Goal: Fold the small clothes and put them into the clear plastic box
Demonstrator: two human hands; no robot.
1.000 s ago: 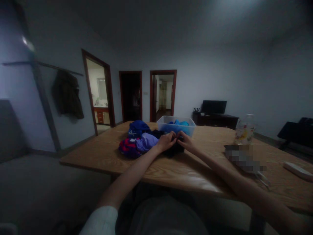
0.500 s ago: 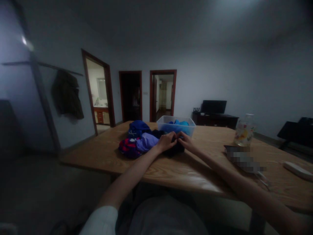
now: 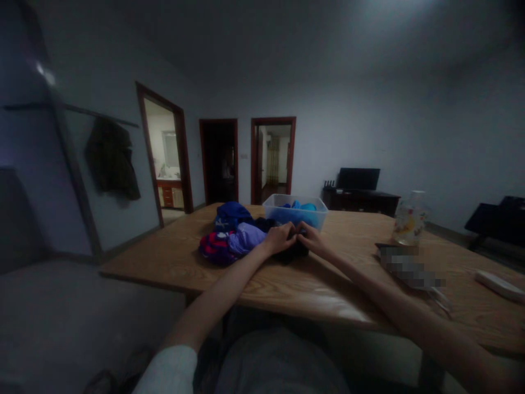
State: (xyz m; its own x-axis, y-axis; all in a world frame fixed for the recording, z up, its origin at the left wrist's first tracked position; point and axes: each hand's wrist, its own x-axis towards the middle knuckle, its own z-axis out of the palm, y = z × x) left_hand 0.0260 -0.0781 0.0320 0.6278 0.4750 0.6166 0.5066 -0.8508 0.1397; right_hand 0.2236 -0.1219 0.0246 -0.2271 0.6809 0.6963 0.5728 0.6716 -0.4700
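Observation:
My left hand (image 3: 281,237) and my right hand (image 3: 310,237) meet over a black cloth item (image 3: 289,254) on the table, fingers curled and closed on it. Its exact kind is too dark to make out. Left of it lies a pile of fabric items: a lavender one (image 3: 247,238), a red-and-purple patterned one (image 3: 215,249) and a dark blue one (image 3: 233,215) with a light print. Just beyond my hands stands a clear plastic bin (image 3: 273,203) with bright blue cloth (image 3: 305,212) inside.
On the wooden table (image 3: 172,257), a clear floral-patterned jug (image 3: 409,221) stands at the right. Nearer are a blurred-out flat object (image 3: 406,267) and a white elongated object (image 3: 499,285). A television (image 3: 359,179) sits on a dark cabinet across the room.
My hands stay on the black cloth with only slight finger movement. The lighting at the left has shifted a little.

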